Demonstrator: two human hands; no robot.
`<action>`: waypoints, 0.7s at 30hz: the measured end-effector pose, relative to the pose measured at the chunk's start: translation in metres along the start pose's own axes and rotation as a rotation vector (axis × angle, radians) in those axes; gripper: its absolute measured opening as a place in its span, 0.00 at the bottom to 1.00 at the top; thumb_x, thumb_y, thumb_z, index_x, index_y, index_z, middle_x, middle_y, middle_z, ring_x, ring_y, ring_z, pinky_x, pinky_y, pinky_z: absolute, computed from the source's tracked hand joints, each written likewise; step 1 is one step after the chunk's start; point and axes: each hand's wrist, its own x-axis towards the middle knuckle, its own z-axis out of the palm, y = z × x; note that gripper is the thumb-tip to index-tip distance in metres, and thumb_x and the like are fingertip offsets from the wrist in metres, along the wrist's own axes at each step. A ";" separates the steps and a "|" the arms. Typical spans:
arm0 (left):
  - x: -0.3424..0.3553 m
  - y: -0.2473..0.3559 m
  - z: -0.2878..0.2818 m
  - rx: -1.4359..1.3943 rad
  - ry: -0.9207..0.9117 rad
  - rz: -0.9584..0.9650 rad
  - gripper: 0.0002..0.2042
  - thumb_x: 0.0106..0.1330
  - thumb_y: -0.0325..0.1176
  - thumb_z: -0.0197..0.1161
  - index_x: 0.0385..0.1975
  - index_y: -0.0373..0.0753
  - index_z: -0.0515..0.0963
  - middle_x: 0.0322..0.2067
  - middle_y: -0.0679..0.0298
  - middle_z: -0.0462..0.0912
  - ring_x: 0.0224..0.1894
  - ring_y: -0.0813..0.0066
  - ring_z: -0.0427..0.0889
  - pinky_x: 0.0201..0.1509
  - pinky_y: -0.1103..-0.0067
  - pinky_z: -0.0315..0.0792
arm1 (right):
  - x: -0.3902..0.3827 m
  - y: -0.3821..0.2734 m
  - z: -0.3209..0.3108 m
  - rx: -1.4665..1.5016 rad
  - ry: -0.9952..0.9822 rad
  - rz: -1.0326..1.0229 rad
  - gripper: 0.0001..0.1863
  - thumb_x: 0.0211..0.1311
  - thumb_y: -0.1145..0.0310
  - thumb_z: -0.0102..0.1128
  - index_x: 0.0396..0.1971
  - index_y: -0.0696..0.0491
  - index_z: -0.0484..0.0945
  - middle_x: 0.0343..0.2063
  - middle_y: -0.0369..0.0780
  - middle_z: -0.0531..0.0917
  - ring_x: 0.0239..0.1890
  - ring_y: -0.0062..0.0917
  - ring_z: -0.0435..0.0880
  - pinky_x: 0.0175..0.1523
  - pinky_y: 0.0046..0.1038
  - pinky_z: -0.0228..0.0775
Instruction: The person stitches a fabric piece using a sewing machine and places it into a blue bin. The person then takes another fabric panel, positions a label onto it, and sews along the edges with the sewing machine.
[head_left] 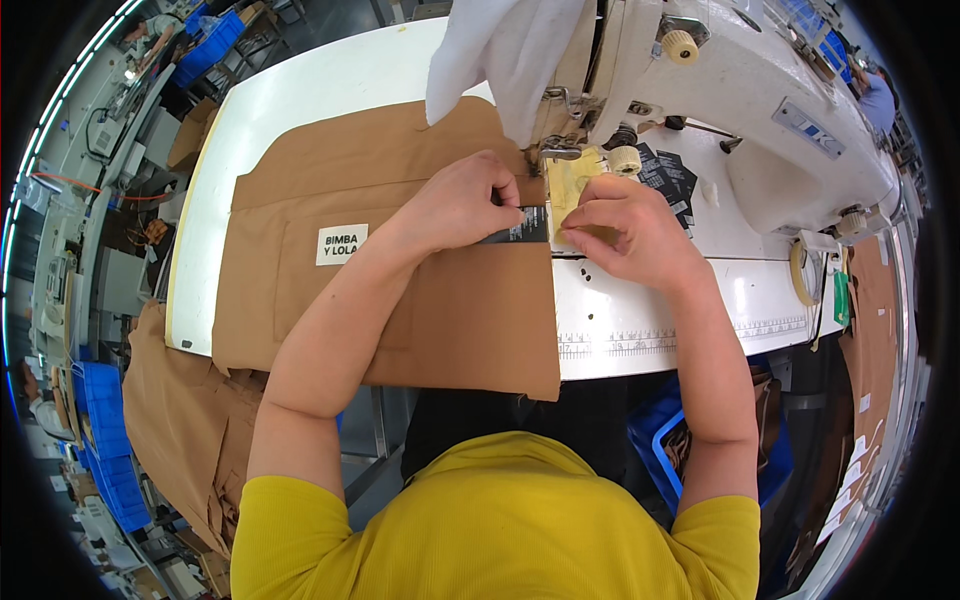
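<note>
We have the brown cloth (470, 320) spread on the white table (330, 75), its right edge beside the machine (700, 100). The black label (534, 226) lies on the cloth near that edge, partly under our left hand (475, 200), just nearer us than the presser foot (560, 154). Our left thumb and forefinger come close together at the label; whether they grip it or only steady it, we cannot tell. Our right hand (632, 228) makes a narrow pinch just past the cloth's edge, and we cannot tell if anything thin sits in it.

To do this well, we should probably keep the label square to the edge, press the cloth flat and keep fingertips clear of the foot.

The cloth looks matt and smooth, with faint seam lines and a pale, square patch (343, 244). The label is dark, flat and straight-edged; similar black labels (668, 180) lie fanned behind the right hand.
</note>
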 end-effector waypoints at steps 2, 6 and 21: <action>-0.001 -0.001 0.000 -0.012 0.008 -0.010 0.09 0.53 0.31 0.70 0.22 0.33 0.77 0.30 0.64 0.71 0.28 0.77 0.70 0.32 0.79 0.65 | -0.001 -0.001 0.000 0.014 -0.007 0.015 0.04 0.49 0.72 0.68 0.27 0.54 0.84 0.24 0.38 0.79 0.25 0.32 0.80 0.30 0.31 0.73; 0.001 -0.002 0.000 -0.082 -0.005 -0.055 0.09 0.52 0.31 0.70 0.21 0.33 0.77 0.30 0.63 0.71 0.28 0.76 0.70 0.31 0.78 0.65 | -0.012 0.002 0.007 -0.031 -0.003 -0.037 0.05 0.48 0.73 0.68 0.27 0.53 0.84 0.25 0.38 0.78 0.28 0.32 0.79 0.32 0.31 0.73; -0.001 -0.003 0.004 0.006 0.048 0.003 0.10 0.51 0.31 0.69 0.19 0.33 0.75 0.31 0.62 0.71 0.28 0.73 0.71 0.31 0.76 0.66 | -0.013 -0.001 0.012 -0.116 0.077 -0.175 0.10 0.43 0.76 0.69 0.29 0.52 0.82 0.28 0.37 0.77 0.33 0.31 0.76 0.38 0.31 0.71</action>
